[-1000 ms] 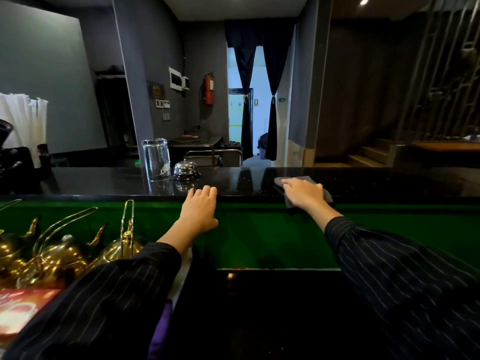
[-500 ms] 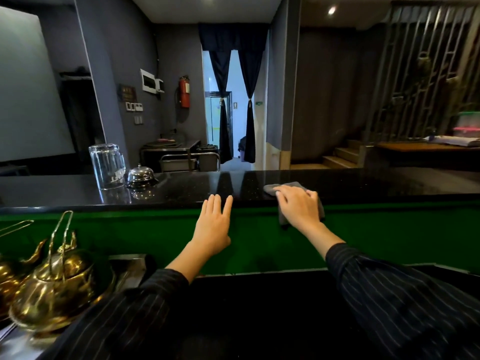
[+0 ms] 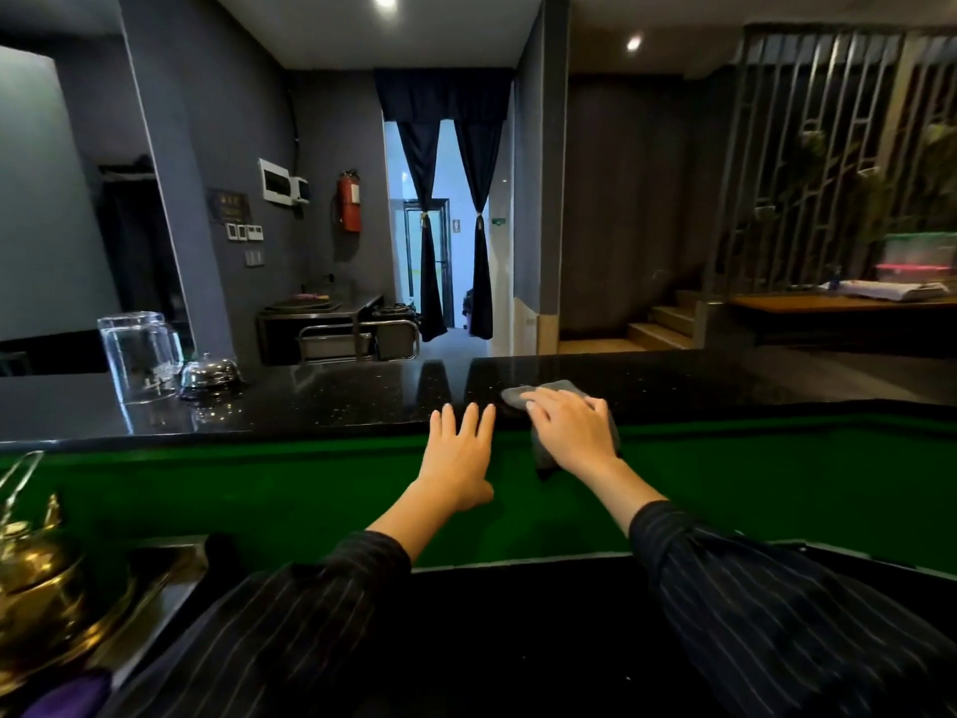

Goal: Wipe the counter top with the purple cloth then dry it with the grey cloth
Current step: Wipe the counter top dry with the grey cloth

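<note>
Grey cloth (image 3: 556, 393): centre-right of the frame, at the near edge of the black counter top (image 3: 336, 391). Part lies on the stone and a tail droops over the green front.
Right hand (image 3: 572, 432): laid on the cloth, fingers spread and fairly straight, pressing down rather than gripping.
Left hand (image 3: 458, 458): just left of it, flat on the counter's edge, fingers straight and slightly apart, holding nothing.
Feel of the cloth: I'd say soft, light and limp. It would likely slide readily on that glossy stone and bunch up if pushed from one corner.
Where to hold: a flat palm over the middle looks best, with the hanging tail gathered up first.
Purple cloth (image 3: 67, 697): lower-left corner, set aside, so this looks like the drying stage.
Mind: the upturned glass (image 3: 137, 355) and bell (image 3: 209, 373) at the left of the frame look breakable.
</note>
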